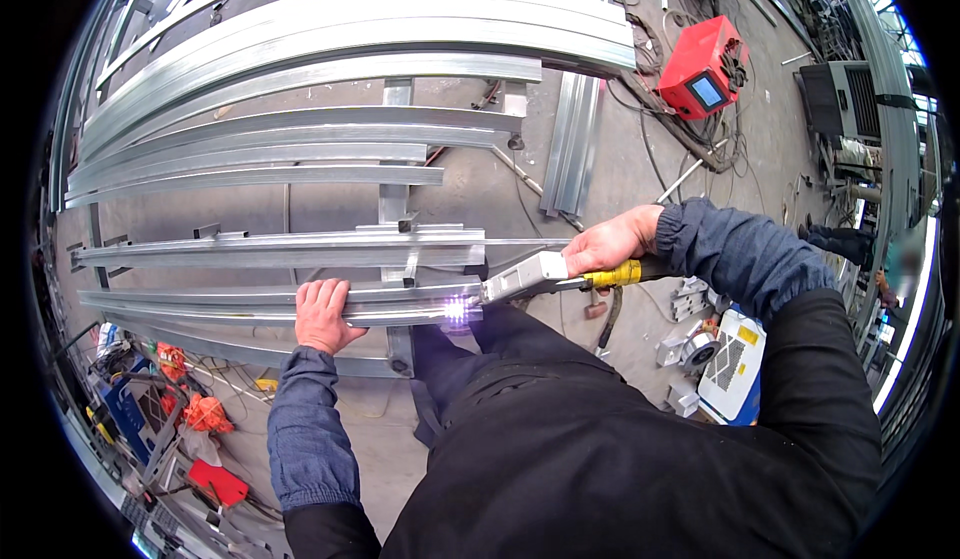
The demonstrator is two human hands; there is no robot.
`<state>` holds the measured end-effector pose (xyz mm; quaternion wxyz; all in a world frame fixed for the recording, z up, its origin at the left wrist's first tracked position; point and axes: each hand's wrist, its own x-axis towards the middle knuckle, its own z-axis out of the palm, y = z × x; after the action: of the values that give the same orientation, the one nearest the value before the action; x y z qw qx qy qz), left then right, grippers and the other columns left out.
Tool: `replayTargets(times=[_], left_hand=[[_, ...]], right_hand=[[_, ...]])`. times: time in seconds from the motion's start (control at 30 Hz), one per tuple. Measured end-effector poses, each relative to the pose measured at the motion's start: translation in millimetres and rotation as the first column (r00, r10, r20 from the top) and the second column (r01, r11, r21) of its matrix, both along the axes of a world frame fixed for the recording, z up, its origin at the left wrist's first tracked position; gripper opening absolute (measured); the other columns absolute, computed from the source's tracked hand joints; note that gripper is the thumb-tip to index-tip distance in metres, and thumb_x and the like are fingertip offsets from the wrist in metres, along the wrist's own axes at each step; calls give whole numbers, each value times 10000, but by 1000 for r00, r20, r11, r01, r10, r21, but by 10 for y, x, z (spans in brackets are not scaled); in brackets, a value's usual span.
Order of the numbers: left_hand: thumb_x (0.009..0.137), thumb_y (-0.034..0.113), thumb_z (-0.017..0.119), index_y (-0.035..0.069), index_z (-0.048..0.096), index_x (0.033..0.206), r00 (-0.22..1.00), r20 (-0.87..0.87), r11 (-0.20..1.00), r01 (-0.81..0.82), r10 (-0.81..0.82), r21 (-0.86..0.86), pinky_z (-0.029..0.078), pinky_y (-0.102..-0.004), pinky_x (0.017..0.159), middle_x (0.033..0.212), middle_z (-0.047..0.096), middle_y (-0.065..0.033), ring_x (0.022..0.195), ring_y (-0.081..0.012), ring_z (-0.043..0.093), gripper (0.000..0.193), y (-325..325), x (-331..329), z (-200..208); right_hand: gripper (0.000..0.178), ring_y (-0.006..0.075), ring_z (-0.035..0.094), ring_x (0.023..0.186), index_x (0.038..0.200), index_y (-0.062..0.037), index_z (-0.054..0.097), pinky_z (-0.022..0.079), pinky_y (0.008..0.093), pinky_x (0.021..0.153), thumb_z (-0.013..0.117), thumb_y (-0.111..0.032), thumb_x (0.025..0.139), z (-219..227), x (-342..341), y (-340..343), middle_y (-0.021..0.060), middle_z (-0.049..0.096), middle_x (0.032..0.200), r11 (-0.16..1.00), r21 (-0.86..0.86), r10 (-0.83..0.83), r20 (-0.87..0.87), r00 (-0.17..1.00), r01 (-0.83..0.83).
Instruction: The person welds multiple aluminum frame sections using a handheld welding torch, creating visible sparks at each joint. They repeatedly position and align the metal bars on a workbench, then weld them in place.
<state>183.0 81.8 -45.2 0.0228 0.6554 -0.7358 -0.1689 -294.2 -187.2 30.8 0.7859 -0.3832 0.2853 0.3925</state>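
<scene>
My left hand lies flat on the nearest long steel bar, fingers draped over its top edge. My right hand grips a silver welding torch with a yellow collar and a dark hose. The torch tip points at the right end of that same bar, where a bright violet-white glow shows. A second steel bar runs parallel just beyond it, joined by small upright brackets.
Several long steel profiles lie stacked across a metal frame farther away. A red machine with a small screen sits on the concrete floor amid cables at the upper right. Orange and red tools clutter the lower left; a white box lies at right.
</scene>
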Motion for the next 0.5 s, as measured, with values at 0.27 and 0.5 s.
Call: replayTargets(times=[0.27,0.5], left_hand=[[506,376,976,147,651,1271,1000,-4,1000,-4,4,-7,406,-486,1149,1253,658,-40,1215,-292,600,863,-4,-8,-15],[505,374,978,140,653,1264,1000,-1,1000,2,-2,-25,410,-486,1140,1243,659,-47,1206,-294,602,858,-3,-17,-4]], right_hand=[[358,110,644,825,1276,-92,646,612,325,726,532,-412,1163,-14,-36,30,-2,645,1046,999,-7,32,63,998,-32],[353,109,646,823,1246,-88,645,609,322,724,537,-413,1160,-12,-79,46,-8,633,1022,1000,-5,17,64,998,-17]])
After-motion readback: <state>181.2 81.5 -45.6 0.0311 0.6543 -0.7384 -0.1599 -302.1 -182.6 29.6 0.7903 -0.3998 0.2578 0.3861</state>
